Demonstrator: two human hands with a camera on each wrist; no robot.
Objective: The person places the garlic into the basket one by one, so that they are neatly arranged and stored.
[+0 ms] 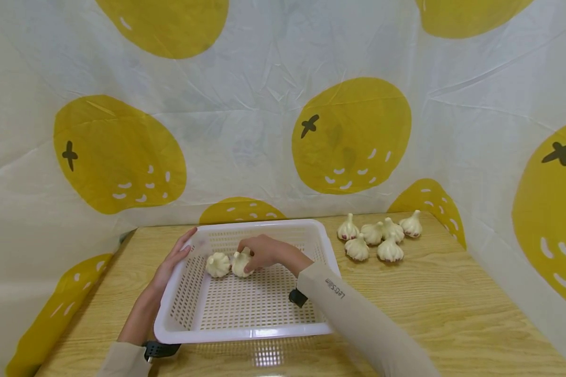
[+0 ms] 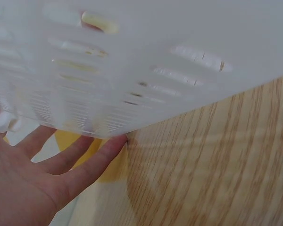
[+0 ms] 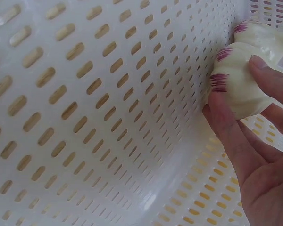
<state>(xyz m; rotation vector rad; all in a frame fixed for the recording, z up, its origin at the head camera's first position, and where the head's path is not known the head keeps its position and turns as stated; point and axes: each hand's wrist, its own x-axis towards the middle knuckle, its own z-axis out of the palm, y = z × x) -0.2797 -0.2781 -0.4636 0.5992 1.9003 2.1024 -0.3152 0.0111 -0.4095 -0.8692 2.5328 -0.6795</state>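
Note:
A white plastic basket (image 1: 245, 333) with slotted walls stands in front of me on the table. My left hand (image 1: 165, 267) is at its left side, straight fingers touching the wall in the left wrist view. Inside the basket, my right hand (image 1: 260, 252) pinches a garlic bulb (image 3: 240, 80) between thumb and fingers. That bulb is low in the basket, near a wall; whether it touches the floor I cannot tell. Another garlic bulb (image 1: 218, 265) sits just left of it in the head view. Purple streaks mark both bulbs in the right wrist view.
Several more garlic bulbs (image 1: 390, 250) are grouped on the wooden table (image 1: 453, 303), right of the basket near the back edge. A white curtain (image 1: 245, 141) printed with large yellow fruit hangs behind and around the table.

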